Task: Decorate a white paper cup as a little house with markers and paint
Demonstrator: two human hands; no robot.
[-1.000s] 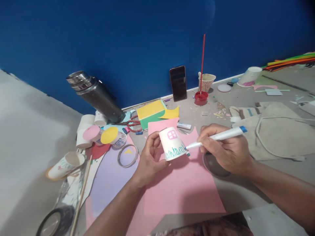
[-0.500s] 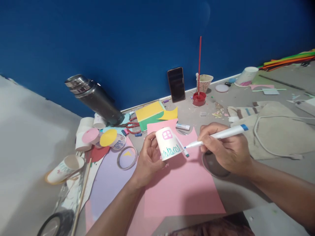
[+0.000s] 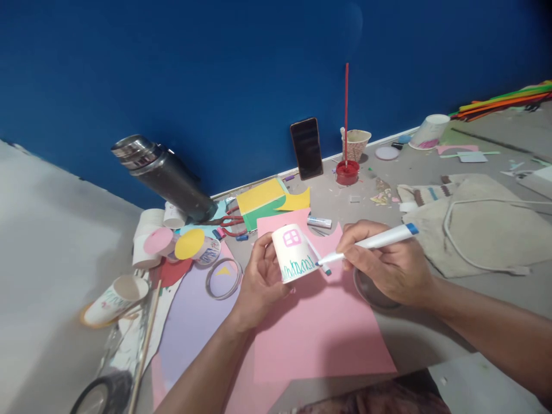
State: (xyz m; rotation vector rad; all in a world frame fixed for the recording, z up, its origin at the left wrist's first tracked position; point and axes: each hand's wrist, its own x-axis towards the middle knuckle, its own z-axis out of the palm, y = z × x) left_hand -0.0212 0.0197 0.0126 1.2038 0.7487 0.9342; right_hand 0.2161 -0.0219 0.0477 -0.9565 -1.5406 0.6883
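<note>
A white paper cup [image 3: 297,250], upside down and slightly tilted, carries a pink window drawing and green grass-like strokes along its rim. My left hand [image 3: 263,276] is wrapped round its left side. In my right hand [image 3: 383,259] is a white marker with a blue end [image 3: 371,240], its blue tip at the cup's lower right, touching or very close to it. Behind the cup a second marker with a green tip [image 3: 327,270] shows in part; what supports it is hidden. Pink paper [image 3: 319,339] lies beneath both hands.
To the left stand a dark thermos [image 3: 172,181], several paper cups and a tape roll [image 3: 223,278]. A phone [image 3: 307,148] leans on the blue wall beside a red pot holding a thin stick [image 3: 347,172]. A cloth bag with a white cable [image 3: 487,230] lies right.
My right hand has moved a little left, bringing the marker's tip from beside the cup's edge onto or close to its lower right side. My left hand keeps the cup nearly still.
</note>
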